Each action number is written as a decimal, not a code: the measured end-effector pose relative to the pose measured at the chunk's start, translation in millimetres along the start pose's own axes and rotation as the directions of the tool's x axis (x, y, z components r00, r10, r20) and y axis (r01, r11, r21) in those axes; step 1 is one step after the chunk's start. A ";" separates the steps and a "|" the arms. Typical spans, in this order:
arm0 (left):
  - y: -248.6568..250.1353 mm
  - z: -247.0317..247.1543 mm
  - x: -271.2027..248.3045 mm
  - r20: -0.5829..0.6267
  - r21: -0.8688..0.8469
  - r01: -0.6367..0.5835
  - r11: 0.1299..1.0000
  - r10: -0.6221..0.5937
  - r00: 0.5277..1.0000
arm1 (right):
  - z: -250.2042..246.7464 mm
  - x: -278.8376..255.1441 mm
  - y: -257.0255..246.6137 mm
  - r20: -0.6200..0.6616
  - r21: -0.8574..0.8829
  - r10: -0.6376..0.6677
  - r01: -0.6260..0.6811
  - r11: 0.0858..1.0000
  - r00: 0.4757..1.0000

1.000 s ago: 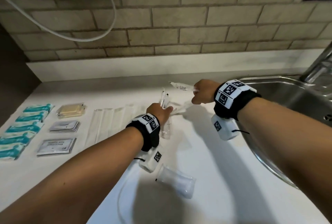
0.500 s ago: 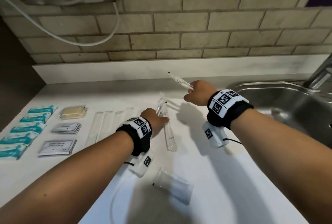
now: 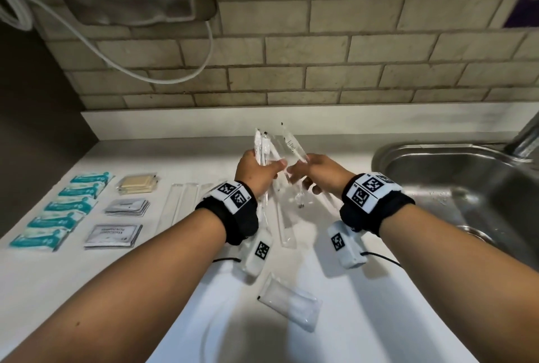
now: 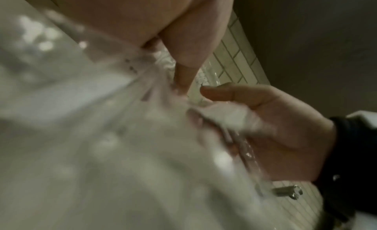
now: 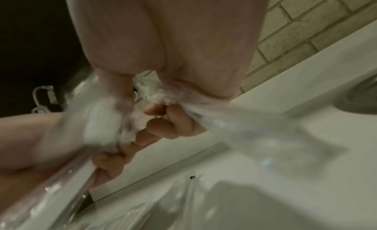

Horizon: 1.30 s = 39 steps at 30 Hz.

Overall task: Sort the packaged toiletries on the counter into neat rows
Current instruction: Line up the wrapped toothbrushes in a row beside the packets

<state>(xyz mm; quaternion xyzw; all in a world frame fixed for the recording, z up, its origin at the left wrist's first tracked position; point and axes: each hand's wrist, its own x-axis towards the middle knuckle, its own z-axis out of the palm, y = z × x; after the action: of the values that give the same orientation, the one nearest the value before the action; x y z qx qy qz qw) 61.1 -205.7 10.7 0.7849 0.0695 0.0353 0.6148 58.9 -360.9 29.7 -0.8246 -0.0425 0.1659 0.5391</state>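
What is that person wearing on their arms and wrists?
Both forearms are bare, no sleeves. Each wrist carries a wide black band topped with white panels printed with black square-pattern codes. Under each wrist hangs a small white box with its own code sticker, and a thin black cable runs from it. The left hand and right hand are bare.

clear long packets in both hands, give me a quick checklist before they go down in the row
1. Left hand grips its bundle of clear long packets: ok.
2. Right hand holds a single clear packet: ok.
3. Packets in the two hands lined up with each other: not ok, they splay apart.
4. Laid row of clear packets visible on the counter to join: ok.
5. Stray packets still loose: not ok, one clear pouch lies near.
6. Exact count in the left hand: cannot tell.
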 end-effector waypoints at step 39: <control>-4.7 -18.0 -6.9 0.155 -0.186 0.243 0.952 -0.215 0.964 | -5.6 19.7 -23.5 -0.133 -0.119 -0.088 0.072 0.990 0.987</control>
<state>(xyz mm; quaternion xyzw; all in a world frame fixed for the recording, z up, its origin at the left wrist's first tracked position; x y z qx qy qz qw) 51.4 -188.4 10.6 0.7050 0.1152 -0.0817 0.6950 81.8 -351.2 48.4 -0.8612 -0.0475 0.0838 0.4991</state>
